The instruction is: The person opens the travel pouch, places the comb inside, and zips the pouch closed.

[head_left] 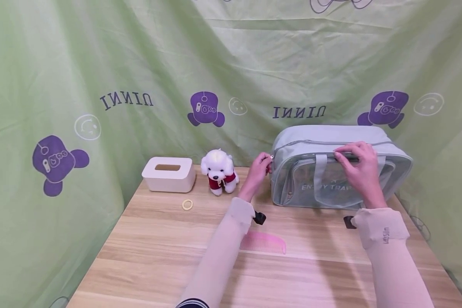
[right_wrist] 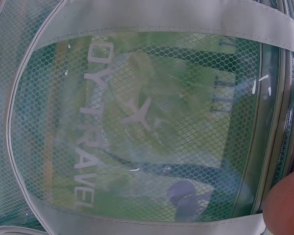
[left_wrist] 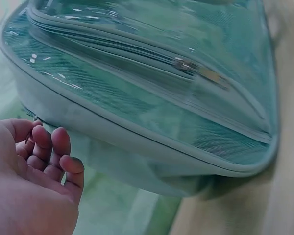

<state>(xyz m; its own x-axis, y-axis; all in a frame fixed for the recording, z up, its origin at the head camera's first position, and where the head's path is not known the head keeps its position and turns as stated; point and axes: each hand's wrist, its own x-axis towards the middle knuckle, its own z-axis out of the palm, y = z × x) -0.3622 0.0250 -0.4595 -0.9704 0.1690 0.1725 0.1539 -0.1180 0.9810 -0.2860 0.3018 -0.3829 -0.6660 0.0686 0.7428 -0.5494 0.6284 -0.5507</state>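
Observation:
A pale green travel bag [head_left: 331, 179] with a see-through mesh front and white lettering stands at the back right of the table. At its left end, my left hand [head_left: 257, 173] pinches a small zipper pull [left_wrist: 35, 118] on the main zipper, thumb against curled fingers. My right hand [head_left: 362, 169] grips the bag's top front edge near the middle, beside the main zipper, its wrist in front of the lettering. The thumb [right_wrist: 286, 205] shows at that edge in the right wrist view. On the front pocket, another zipper has a metal slider [left_wrist: 185, 64].
Left of the bag sits a white plush dog [head_left: 218, 167] in a red outfit, then a white tissue box [head_left: 169, 179]. A small yellow ring [head_left: 187, 205] lies before them. A pink comb [head_left: 263, 242] lies by my left forearm. Behind hangs a green curtain [head_left: 231, 55].

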